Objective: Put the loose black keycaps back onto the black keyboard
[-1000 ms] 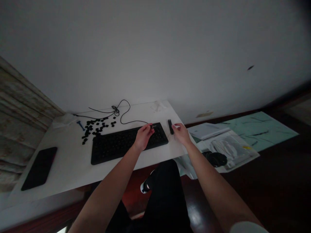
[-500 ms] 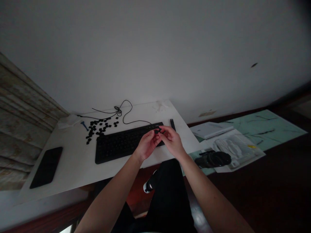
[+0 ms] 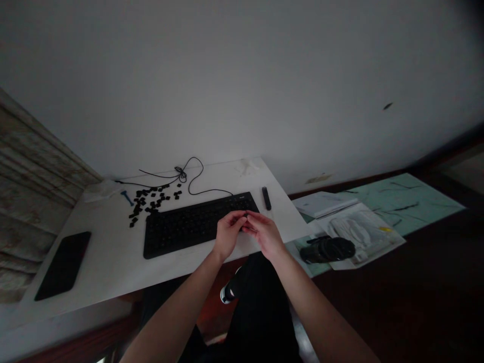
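Keyboard on white desk, pale wall behind

Both bare forearms angle inward from the bottom of the view toward the middle. The left hand and right hand face each other, fingers curled, their fingertips pressed close in a tight pinch, too small to see between.
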{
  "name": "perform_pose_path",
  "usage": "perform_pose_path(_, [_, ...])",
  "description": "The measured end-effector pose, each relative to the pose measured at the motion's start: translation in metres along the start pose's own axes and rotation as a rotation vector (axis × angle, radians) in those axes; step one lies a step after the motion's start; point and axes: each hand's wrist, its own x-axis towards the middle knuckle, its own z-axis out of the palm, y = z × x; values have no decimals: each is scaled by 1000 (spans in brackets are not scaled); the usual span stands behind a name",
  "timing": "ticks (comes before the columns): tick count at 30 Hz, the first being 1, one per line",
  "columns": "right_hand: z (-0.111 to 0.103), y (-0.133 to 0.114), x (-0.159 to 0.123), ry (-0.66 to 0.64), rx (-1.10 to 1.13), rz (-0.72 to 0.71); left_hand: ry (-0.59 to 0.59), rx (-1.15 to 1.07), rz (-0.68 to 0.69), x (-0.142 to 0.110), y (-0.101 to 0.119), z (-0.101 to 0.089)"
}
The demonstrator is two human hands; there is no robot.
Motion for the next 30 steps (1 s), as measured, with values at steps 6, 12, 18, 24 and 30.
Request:
perform_pose_path(6, [-16,6,-2,-42,104,122,-7,384,290,-5,-6,-3])
perform_pose_path(12, [-26,8,4,-46,182,113,-30,599,474,3,-11,-10])
perform_pose_path(18, [-28,-1,4,-108,322,107,-72,951,558,2,-21,-22])
perform_pose_path(24, [-25,-9,1,-133,322,87,-66,983,527,1,-24,-23])
perform_pose_path(30, [-27,-9,-1,-155,303,77,-82,981,532,1,-24,-23])
